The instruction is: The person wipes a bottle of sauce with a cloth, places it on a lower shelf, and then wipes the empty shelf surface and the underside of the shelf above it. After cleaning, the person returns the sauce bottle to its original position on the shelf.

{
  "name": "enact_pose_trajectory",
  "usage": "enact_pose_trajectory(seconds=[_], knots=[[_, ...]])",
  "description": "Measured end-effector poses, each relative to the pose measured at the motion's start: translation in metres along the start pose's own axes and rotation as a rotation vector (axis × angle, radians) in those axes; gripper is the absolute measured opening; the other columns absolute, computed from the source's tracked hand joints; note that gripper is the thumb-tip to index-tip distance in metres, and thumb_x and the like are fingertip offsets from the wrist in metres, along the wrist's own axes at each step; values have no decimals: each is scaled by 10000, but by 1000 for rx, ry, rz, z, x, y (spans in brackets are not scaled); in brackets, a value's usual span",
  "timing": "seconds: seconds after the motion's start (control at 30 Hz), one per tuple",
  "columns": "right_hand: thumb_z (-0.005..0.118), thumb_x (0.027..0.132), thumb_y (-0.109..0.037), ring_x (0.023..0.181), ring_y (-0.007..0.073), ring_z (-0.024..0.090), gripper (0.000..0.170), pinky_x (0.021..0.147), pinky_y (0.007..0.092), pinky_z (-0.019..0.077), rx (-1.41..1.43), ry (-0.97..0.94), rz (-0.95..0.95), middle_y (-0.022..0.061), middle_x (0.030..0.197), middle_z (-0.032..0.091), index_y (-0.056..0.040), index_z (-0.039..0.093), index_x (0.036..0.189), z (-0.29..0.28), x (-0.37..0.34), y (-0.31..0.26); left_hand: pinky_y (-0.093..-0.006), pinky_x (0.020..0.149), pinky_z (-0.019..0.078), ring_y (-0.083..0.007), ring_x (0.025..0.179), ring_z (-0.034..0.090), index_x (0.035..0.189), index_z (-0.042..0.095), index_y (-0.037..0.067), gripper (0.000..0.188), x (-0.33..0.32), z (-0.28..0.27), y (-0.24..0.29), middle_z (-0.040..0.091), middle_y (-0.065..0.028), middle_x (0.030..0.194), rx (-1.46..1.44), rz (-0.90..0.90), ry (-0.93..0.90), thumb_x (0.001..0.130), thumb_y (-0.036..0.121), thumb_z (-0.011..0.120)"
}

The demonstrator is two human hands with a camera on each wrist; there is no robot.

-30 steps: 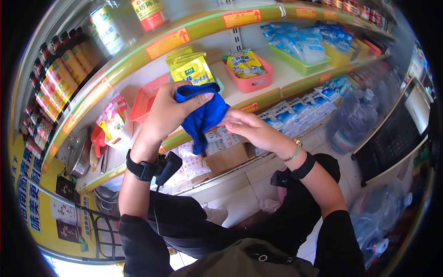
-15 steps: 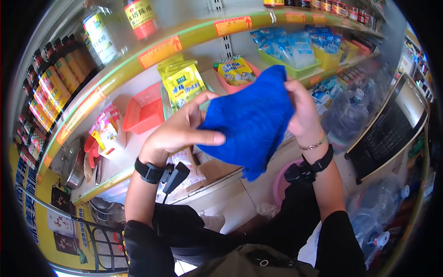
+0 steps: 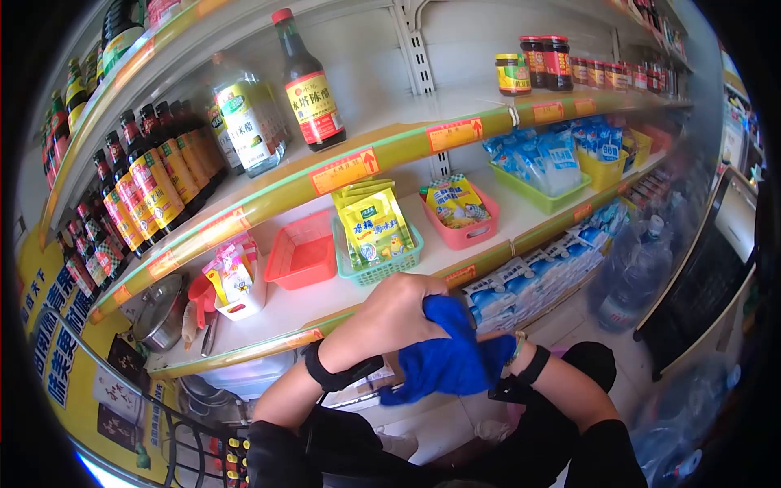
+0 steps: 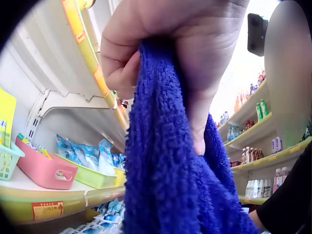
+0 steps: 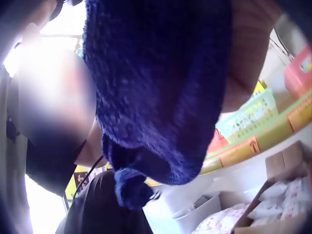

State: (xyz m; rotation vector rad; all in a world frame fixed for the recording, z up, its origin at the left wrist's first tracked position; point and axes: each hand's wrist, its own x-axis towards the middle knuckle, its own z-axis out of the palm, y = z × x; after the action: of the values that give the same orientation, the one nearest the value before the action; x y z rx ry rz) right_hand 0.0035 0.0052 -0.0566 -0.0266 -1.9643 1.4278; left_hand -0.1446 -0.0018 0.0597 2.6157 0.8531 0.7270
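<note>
A blue terry cloth (image 3: pixel 455 358) hangs bunched and folded in front of the lower shelf. My left hand (image 3: pixel 394 313) grips its upper part; in the left wrist view, the cloth (image 4: pixel 161 146) passes between the thumb and curled fingers of that hand (image 4: pixel 180 29). Behind the cloth, my right hand (image 3: pixel 495 336) is mostly hidden, with only a strip of skin by the bracelet showing; I cannot tell how its fingers lie. Hanging cloth (image 5: pixel 156 87) fills the middle of the right wrist view.
On the shelf ahead stand a green basket (image 3: pixel 382 270) of yellow seasoning packets, a red basket (image 3: pixel 281 272) and a pink basket (image 3: pixel 472 236). Vinegar bottles (image 3: pixel 313 106) line the shelf above. Wrapped tissue packs (image 3: pixel 521 285) lie below, with large water bottles (image 3: pixel 630 276) at right.
The cloth was bunched, then spread between both hands, and is now gathered again, lower and further right. The right hand has gone behind it. The head view has tilted up.
</note>
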Motion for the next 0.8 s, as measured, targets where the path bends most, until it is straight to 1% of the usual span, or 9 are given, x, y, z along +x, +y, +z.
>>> enact_pose_trajectory(seconds=[0.07, 0.1, 0.13, 0.33, 0.37, 0.4, 0.47, 0.67, 0.8], knots=[[443, 912, -238, 989, 205, 532, 394, 854, 317, 437, 83, 6, 73, 96, 1098, 521, -5, 387, 1225, -4, -6, 10, -277, 552, 416, -153, 554, 493, 745, 555, -24, 307, -4, -2, -5, 534, -95, 614, -46, -84, -96, 585, 123, 771], [443, 913, -237, 980, 205, 534, 399, 847, 318, 440, 125, 8, 108, 96, 1095, 520, -5, 381, 1231, -7, -10, 14, -324, 580, 441, -275, 599, 569, 723, 592, -5, 354, -3, -6, -5, 566, -146, 620, -58, -152, -168, 559, 238, 791], [444, 913, -236, 970, 205, 537, 405, 840, 318, 443, 170, 11, 142, 96, 1093, 519, -5, 375, 1238, -9, -13, 19, -324, 580, 441, -275, 599, 569, 723, 592, -5, 354, -4, -7, -5, 566, -146, 620, -56, -153, -166, 559, 238, 791], [447, 918, -231, 913, 206, 551, 442, 795, 319, 461, 450, 8, 356, 98, 1079, 514, -2, 339, 1280, -14, -22, 34, -225, 581, 418, -54, 641, 496, 775, 583, -1, 298, -8, -12, -31, 543, -9, 657, -257, -290, -88, 626, 168, 778], [506, 878, -138, 1015, 141, 501, 524, 892, 291, 411, 855, -150, 398, 87, 1171, 494, -48, 286, 1346, -21, -11, 17, -222, 591, 418, -45, 654, 491, 779, 582, 5, 282, -9, -14, -33, 547, 5, 673, -324, -335, -89, 633, 154, 772], [506, 878, -138, 1015, 141, 501, 524, 892, 291, 411, 856, -159, 382, 87, 1171, 494, -48, 286, 1346, -13, -16, 16, -219, 600, 418, -37, 667, 486, 783, 582, 11, 268, -9, -18, -36, 550, 19, 688, -379, -377, -92, 640, 140, 767], [551, 842, -123, 1019, 149, 505, 527, 883, 287, 413, 332, 15, 320, 96, 1163, 498, -51, 329, 1315, -5, -31, 13, -213, 616, 422, -27, 686, 489, 813, 595, 23, 233, -10, -17, -40, 558, 36, 712, -336, -232, -173, 665, 117, 749], [578, 812, -134, 1009, 162, 521, 495, 873, 289, 416, 77, 133, 202, 85, 1145, 521, -59, 396, 1266, 3, 37, -39, -215, 652, 426, -41, 699, 499, 833, 589, 10, 269, -2, 1, -12, 568, 27, 729, -516, -308, -154, 683, 163, 752], [600, 789, -142, 1001, 173, 534, 470, 866, 290, 417, -149, 195, 116, 76, 1130, 540, -66, 449, 1227, 12, 10, -58, -232, 740, 439, -88, 862, 523, 1111, 491, 9, 531, 0, 13, -31, 566, -69, 908, -178, -231, -28, 704, 235, 747]])
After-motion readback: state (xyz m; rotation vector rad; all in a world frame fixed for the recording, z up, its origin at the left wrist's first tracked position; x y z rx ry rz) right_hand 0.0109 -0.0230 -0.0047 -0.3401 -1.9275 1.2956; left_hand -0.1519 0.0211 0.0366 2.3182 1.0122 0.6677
